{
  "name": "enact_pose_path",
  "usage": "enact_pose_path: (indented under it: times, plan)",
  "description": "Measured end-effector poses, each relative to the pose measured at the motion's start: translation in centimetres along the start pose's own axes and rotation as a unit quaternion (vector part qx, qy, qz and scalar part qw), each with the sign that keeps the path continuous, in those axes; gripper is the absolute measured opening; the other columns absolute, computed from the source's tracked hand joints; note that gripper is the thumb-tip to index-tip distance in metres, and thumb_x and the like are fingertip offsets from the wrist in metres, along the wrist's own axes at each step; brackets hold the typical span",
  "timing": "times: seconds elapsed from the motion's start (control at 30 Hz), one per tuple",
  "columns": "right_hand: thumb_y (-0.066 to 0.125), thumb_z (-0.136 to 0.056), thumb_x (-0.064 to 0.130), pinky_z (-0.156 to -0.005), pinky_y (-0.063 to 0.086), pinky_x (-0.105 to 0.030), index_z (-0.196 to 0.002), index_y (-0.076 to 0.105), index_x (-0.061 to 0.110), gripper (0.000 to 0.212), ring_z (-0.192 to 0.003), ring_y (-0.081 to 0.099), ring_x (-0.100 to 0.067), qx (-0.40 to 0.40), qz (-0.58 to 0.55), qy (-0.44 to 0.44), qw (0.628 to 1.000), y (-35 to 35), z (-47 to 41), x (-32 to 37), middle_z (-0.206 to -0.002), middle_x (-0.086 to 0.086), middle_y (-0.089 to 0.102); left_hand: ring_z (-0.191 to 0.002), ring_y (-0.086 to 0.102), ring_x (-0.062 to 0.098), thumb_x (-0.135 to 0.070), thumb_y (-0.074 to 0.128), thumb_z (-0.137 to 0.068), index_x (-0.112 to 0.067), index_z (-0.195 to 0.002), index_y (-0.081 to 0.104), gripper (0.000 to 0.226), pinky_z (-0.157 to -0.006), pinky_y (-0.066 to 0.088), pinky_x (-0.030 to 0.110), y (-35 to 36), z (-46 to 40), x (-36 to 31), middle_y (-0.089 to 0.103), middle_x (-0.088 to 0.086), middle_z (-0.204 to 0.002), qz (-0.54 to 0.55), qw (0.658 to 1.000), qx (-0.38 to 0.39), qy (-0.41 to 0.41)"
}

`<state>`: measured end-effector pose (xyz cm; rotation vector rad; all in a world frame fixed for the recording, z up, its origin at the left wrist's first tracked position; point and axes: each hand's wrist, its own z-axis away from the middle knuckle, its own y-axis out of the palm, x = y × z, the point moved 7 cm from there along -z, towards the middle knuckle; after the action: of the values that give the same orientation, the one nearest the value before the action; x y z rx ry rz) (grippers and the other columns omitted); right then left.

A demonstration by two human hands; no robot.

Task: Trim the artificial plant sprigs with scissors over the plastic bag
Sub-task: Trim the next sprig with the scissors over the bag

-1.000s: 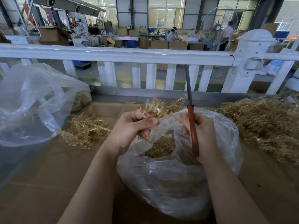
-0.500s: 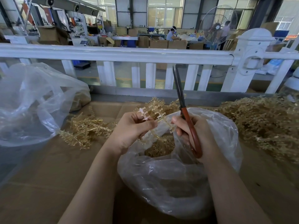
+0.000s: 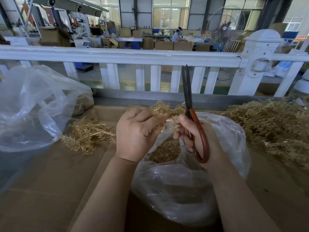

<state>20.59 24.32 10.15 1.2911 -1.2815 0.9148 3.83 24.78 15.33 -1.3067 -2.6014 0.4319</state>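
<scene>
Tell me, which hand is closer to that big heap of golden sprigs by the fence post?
Right. The right hand, holding the scissors, is next to the heap; the left hand sits farther away, across the bag.

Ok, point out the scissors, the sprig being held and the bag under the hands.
scissors [image 3: 199,131]: head view, red handle loop.
sprig [image 3: 161,108]: head view, tip above the left fingers.
plastic bag [image 3: 175,186]: head view, front wall.

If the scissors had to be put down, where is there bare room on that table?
Bare cardboard lies near left, below the small sprig pile and left of the left hand. Another patch lies near right, below the big sprig heap. The middle is crowded by the plastic bag.
</scene>
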Motion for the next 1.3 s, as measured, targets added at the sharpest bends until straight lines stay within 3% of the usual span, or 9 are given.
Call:
enact_pose_path:
  times: [0.17,0.27,0.37,0.53,0.73,0.9,1.03,1.17,1.3]
  plan:
    - [0.064,-0.093,0.002,-0.041,0.04,-0.008,-0.083,0.064,0.002,0.01,-0.037,0.053,0.0,-0.03,0.011,-0.008,0.999,0.0,0.1,0.3,-0.05,0.004,0.061,-0.087,0.06,0.022,-0.042,0.078,-0.076,-0.025,-0.099,0.077,0.029,-0.076,0.047,0.041,1.6,-0.2,0.2,0.069,-0.006,-0.09,0.062,0.989,0.115,-0.071]
    - [0.07,-0.09,0.01,-0.045,0.042,-0.008,-0.088,0.069,0.005,0.006,-0.043,0.057,0.0,-0.044,0.063,-0.028,0.997,-0.3,0.0,0.5,-0.054,0.006,0.063,-0.107,0.057,0.011,-0.066,0.067,-0.068,-0.033,-0.109,0.068,0.053,-0.096,0.045,0.038,3.5,1.3,1.4,0.065,-0.011,-0.109,0.272,0.894,0.248,-0.257]
    - [0.076,-0.085,0.014,-0.067,0.057,-0.022,-0.09,0.07,0.003,0.013,-0.066,0.071,-0.018,-0.052,0.087,-0.035,0.994,0.0,-0.2,0.5,-0.072,-0.008,0.072,-0.11,0.061,0.015,-0.063,0.062,-0.073,-0.02,-0.1,0.069,0.051,-0.099,0.047,0.037,4.4,2.3,1.9,0.065,-0.001,-0.114,0.438,0.785,0.238,-0.368]
    - [0.078,-0.084,0.016,-0.063,0.053,-0.014,-0.077,0.073,0.016,0.009,-0.065,0.071,-0.009,-0.05,0.115,-0.077,0.989,0.6,0.0,0.6,-0.07,0.0,0.073,-0.085,0.066,0.007,-0.049,0.066,-0.086,-0.028,-0.084,0.069,0.022,-0.081,0.047,0.027,5.6,3.0,1.4,0.071,-0.01,-0.084,0.479,0.735,0.292,-0.381]
    - [0.074,-0.087,0.004,-0.056,0.05,-0.011,-0.086,0.072,0.008,0.004,-0.057,0.067,-0.005,-0.033,0.097,-0.065,0.993,0.8,0.0,0.5,-0.071,-0.005,0.073,-0.069,0.062,0.004,-0.029,0.068,-0.086,-0.017,-0.074,0.068,0.016,-0.068,0.048,0.015,5.2,2.4,1.6,0.067,-0.007,-0.074,0.503,0.748,0.238,-0.361]
    - [0.07,-0.089,0.001,-0.046,0.042,-0.007,-0.088,0.071,0.008,0.007,-0.046,0.058,0.003,-0.038,0.079,-0.053,0.995,0.2,-0.2,0.2,-0.062,0.007,0.068,-0.09,0.057,0.017,-0.018,0.068,-0.091,-0.009,-0.078,0.067,0.016,-0.085,0.045,0.028,4.6,1.6,2.1,0.062,0.01,-0.088,0.393,0.85,0.174,-0.306]
    - [0.074,-0.088,0.01,-0.062,0.05,-0.016,-0.093,0.074,0.008,0.006,-0.063,0.066,-0.005,-0.049,0.081,-0.062,0.994,0.2,-0.3,0.1,-0.071,0.005,0.071,-0.088,0.06,0.017,-0.025,0.068,-0.089,-0.009,-0.08,0.067,0.018,-0.081,0.049,0.036,3.2,0.9,1.7,0.065,0.001,-0.086,0.321,0.903,0.115,-0.262]
    - [0.076,-0.086,0.014,-0.068,0.052,-0.02,-0.09,0.075,0.01,0.006,-0.071,0.068,-0.008,-0.069,0.092,-0.077,0.99,-0.1,-0.3,0.2,-0.076,0.003,0.072,-0.078,0.054,0.013,-0.029,0.071,-0.089,-0.014,-0.075,0.064,0.021,-0.073,0.045,0.032,3.4,0.8,1.7,0.057,-0.006,-0.075,0.303,0.904,0.133,-0.271]
    - [0.075,-0.088,0.013,-0.053,0.045,-0.011,-0.085,0.073,0.01,0.005,-0.053,0.06,-0.001,-0.042,0.084,-0.085,0.992,0.3,-0.3,0.3,-0.062,0.009,0.065,-0.064,0.048,0.007,-0.025,0.074,-0.085,-0.011,-0.071,0.069,0.021,-0.064,0.039,0.023,4.0,1.0,1.7,0.051,-0.006,-0.065,0.343,0.873,0.173,-0.302]
